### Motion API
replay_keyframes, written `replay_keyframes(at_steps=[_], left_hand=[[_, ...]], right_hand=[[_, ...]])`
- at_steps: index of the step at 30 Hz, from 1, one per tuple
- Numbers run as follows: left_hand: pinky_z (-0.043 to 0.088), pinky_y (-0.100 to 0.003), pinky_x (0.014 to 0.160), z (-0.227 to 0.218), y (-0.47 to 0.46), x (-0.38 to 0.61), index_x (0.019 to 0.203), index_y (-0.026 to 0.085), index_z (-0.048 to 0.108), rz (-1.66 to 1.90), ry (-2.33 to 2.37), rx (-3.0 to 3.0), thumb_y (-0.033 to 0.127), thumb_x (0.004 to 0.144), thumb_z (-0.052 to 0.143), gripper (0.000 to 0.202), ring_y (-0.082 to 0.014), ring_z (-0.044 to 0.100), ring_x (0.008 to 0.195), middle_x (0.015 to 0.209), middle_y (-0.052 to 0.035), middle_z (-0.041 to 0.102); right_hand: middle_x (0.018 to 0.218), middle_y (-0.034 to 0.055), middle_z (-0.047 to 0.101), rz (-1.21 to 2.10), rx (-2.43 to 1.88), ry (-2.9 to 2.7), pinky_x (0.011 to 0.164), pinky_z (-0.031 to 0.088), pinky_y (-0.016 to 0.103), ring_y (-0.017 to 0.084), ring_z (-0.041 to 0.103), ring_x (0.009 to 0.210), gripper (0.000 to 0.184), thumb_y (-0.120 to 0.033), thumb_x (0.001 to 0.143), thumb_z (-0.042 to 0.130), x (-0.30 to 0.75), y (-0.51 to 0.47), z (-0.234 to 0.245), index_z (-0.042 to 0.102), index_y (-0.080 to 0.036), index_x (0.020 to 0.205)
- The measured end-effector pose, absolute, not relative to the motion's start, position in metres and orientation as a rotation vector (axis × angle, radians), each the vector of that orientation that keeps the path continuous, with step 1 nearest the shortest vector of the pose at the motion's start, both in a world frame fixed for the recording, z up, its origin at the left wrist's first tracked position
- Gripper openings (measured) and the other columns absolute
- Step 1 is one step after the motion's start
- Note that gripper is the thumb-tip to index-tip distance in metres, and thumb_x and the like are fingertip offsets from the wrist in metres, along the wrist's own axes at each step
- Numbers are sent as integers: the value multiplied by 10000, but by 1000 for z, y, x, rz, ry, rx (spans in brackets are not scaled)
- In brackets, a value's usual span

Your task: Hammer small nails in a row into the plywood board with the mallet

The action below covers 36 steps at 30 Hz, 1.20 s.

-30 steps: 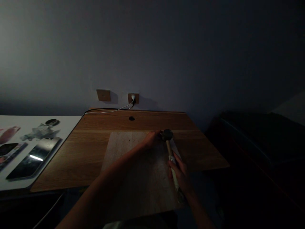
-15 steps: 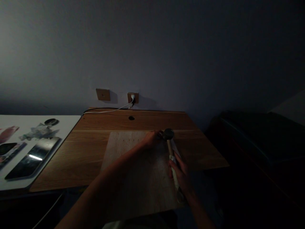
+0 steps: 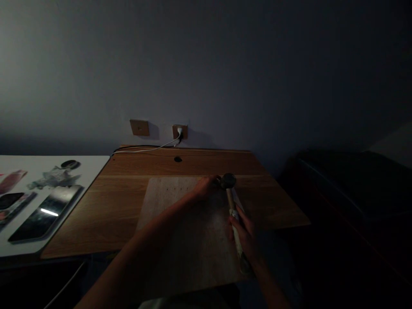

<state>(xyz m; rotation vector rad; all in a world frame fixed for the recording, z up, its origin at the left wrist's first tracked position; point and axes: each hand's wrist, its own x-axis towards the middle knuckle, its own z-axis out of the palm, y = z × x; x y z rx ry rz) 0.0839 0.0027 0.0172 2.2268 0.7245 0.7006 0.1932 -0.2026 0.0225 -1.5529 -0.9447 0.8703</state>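
My right hand (image 3: 245, 234) is wrapped round the pale handle of a hammer (image 3: 228, 182), whose dark round head points away from me over the board. Beside the hammer head, my left hand (image 3: 206, 187) is closed near the far edge of a wooden board (image 3: 186, 240). Whatever its fingertips pinch is too dark and small to make out. A row of several small dark spots (image 3: 174, 189) runs along the board's far side, left of my left hand; I cannot tell whether they are nails or holes.
The board lies on a brown wooden desk (image 3: 112, 206). On a white table (image 3: 93, 165) at the left are a tablet (image 3: 45, 214), a phone (image 3: 11, 200), crumpled clear plastic (image 3: 56, 175) and a roll of tape (image 3: 69, 164). A white cable (image 3: 148, 150) runs to a wall socket (image 3: 180, 131).
Hardly anything differs. The hammer head and my right hand sit very slightly further right; my left hand stays in place.
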Motion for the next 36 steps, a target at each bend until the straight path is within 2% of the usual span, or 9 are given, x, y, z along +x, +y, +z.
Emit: replay_keyframes(at_steps=[12,17,21,26,31,34,36], left_hand=[[516,-314,895,19,1,83,1186,161,614,695,708,2230,126,787,646,402,-222,693,999,1059,-69,750],[525,-302,857,15,3,84,1156,163,624,671,704,2224,83,762,644,402,-210,704,958,1044,-68,754],[518,-301,866,14,3,84,1138,170,635,648,736,2265,99,759,659,386,-210,699,953,978,-55,762],[514,-301,889,18,1,84,1149,187,637,641,748,2287,100,764,633,395,-212,689,988,1005,-51,760],[521,-305,882,21,-2,83,1144,181,638,624,766,2285,117,777,618,374,-215,689,992,1011,-53,760],[521,-303,881,21,-1,83,1149,185,631,608,758,2291,130,779,628,374,-208,694,984,1024,-47,759],[522,-308,882,19,0,84,1152,177,629,610,752,2277,125,776,634,379,-212,700,979,1025,-57,760]], right_hand=[[638,-51,534,905,-1550,-968,418,419,212,98,472,452,526,-488,844,624,191,-203,27,599,-208,1289],[605,-57,540,920,-1543,-836,388,383,205,88,448,414,488,-559,807,649,192,-202,34,620,-214,1151],[542,-77,516,920,-1585,-786,377,358,201,88,442,386,514,-612,750,681,199,-200,48,582,-211,1057],[530,-92,516,962,-1683,-805,374,372,210,101,462,384,607,-594,684,706,210,-200,52,560,-211,1131],[523,-102,499,987,-1713,-787,362,379,217,98,446,358,620,-582,682,679,212,-200,45,544,-213,1162],[570,-99,543,1057,-1761,-750,353,397,215,116,502,384,683,-561,686,668,213,-202,43,471,-249,1260],[641,-90,592,1092,-1778,-731,342,393,207,113,522,394,659,-538,702,653,214,-203,43,443,-282,1271]])
